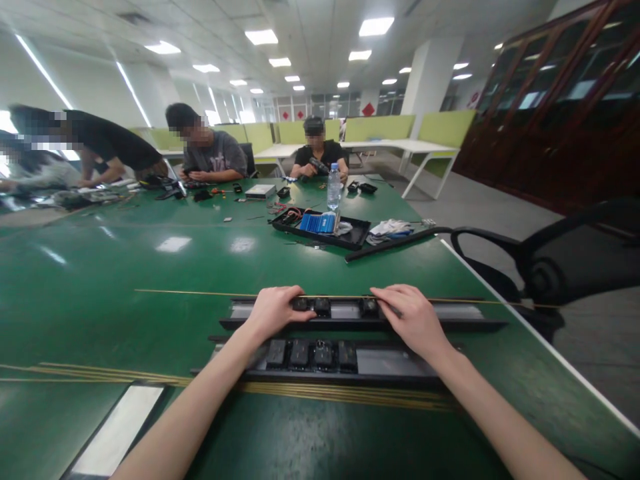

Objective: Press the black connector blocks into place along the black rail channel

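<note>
A long thin yellow rod (200, 292) lies across the top of the farther black channel (460, 325). My left hand (281, 305) is at the channel's left part, its fingers closed around a small black block (300, 304) by the rod. Beside it sits another black block (322, 307). My right hand (407, 312) pinches the rod near a third black block (369, 307). The nearer channel (390, 361) holds several black blocks (299, 354) in a row. Several yellow rods (350, 393) lie along its near side.
A black tray (357, 235) with blue parts, a water bottle (333, 187), white gloves (390, 231) and a black bar (395, 245) lie farther back. A white panel (117, 427) is at the near left. People work across the green table (200, 260); a chair (550, 267) stands right.
</note>
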### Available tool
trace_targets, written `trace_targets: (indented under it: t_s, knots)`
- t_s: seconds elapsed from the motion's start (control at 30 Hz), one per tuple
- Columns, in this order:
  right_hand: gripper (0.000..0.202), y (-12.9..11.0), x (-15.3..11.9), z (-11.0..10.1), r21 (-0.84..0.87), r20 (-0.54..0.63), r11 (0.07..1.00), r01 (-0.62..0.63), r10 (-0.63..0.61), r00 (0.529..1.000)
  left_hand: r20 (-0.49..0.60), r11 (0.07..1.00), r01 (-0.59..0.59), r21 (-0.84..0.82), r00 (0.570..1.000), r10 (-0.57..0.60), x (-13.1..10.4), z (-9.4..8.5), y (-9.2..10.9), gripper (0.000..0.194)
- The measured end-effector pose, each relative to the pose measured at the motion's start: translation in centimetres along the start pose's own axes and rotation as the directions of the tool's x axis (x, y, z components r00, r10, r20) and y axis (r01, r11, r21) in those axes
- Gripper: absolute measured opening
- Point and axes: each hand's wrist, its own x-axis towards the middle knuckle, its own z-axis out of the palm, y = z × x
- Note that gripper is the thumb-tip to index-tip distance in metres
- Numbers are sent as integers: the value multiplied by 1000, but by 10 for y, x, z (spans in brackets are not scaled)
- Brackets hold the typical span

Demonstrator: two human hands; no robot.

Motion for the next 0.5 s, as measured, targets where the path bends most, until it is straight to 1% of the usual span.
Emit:
trace_targets:
  t_s: [0.1, 0.23, 0.33, 0.4, 0.5]
  knots:
    - [28, 0, 0, -1, -8, 7, 1000, 3, -3, 1000, 13, 1000, 20, 4, 1000, -20, 0, 0, 0, 44]
    - [29, 1, 2, -5, -46, 7, 999, 1, -1, 1000, 15, 1000, 9, -1, 1000, -9, 0, 1, -1, 43]
    - [28, 2, 9, -10, -109, 54, 994, 29, -23, 998, 13, 1000, 12, -5, 1000, -12, 0, 1, -1, 44]
    - [27, 2, 14, -14, -139, 106, 987, 79, -64, 992, 15, 1000, 15, -4, 1000, -15, 0, 1, -1, 44]
    - [27, 4, 20, -18, -131, 195, 969, 209, -181, 964, 19, 1000, 14, -12, 1000, -14, 0, 1, -2, 45]
